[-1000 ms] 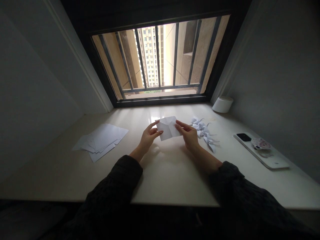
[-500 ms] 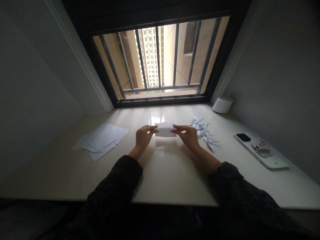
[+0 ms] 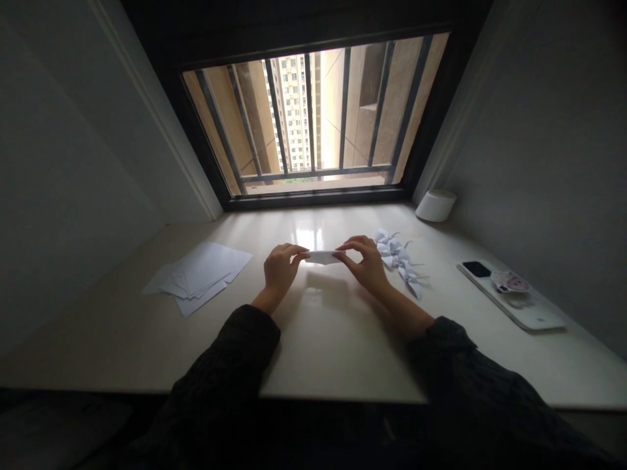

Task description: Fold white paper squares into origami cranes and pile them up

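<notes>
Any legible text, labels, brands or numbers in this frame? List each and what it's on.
No text can be read.
Small mark at the near end of the phone: too small to read.
Print on the round sticker stuck to it: blurred, illegible.
The folded paper and loose sheets: no print visible.

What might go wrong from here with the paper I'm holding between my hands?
The folded paper is pinched at its ends by the left hand and right hand, seemingly off the desk, so a crease may land crooked with nothing flat under it. The right hand is close to the folded paper figures; a sideways move might knock or crush them.
</notes>
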